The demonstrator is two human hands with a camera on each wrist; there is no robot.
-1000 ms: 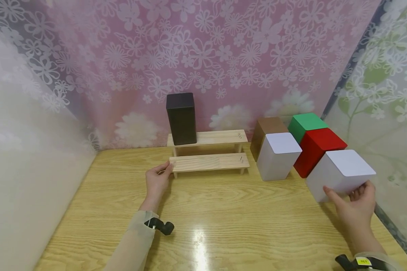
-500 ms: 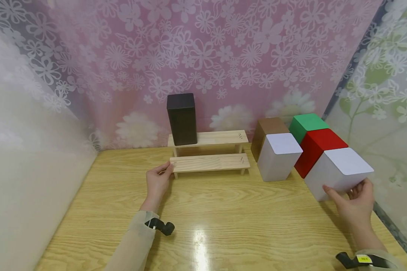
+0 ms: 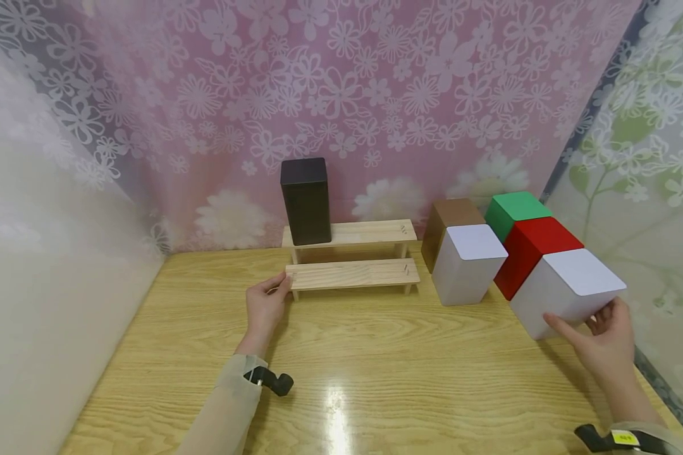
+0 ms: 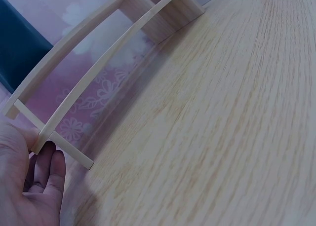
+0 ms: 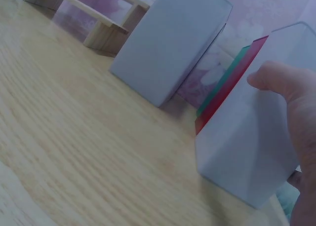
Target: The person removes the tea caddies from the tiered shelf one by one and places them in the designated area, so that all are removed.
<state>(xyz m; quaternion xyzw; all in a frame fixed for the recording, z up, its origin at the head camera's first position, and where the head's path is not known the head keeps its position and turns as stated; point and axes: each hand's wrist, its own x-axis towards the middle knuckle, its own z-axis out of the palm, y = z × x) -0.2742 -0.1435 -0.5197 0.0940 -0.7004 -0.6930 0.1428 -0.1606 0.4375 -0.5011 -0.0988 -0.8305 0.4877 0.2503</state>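
My left hand (image 3: 265,305) pinches the left end of the lower step of a two-step wooden stand (image 3: 353,274); in the left wrist view the thumb lies over the board and fingers curl under it. A black box (image 3: 306,202) stands upright on the left of the upper step. At the right my right hand (image 3: 606,338) grips a white box (image 3: 563,303), thumb on its near face, other fingers around its right side and partly hidden. That box stands against a red box (image 3: 541,246), with a green box (image 3: 516,205) behind.
Between the stand and the right-hand row stand another white box (image 3: 469,265) and a brown box (image 3: 449,218) behind it. A pink flowered curtain (image 3: 341,114) hangs behind the wooden table (image 3: 375,373). A pale sheet (image 3: 51,253) closes the left side, a flowered one (image 3: 660,240) the right.
My right wrist has shifted slightly to the right, its hand still on the white box. The left hand, the stand and the other boxes stay where they were.
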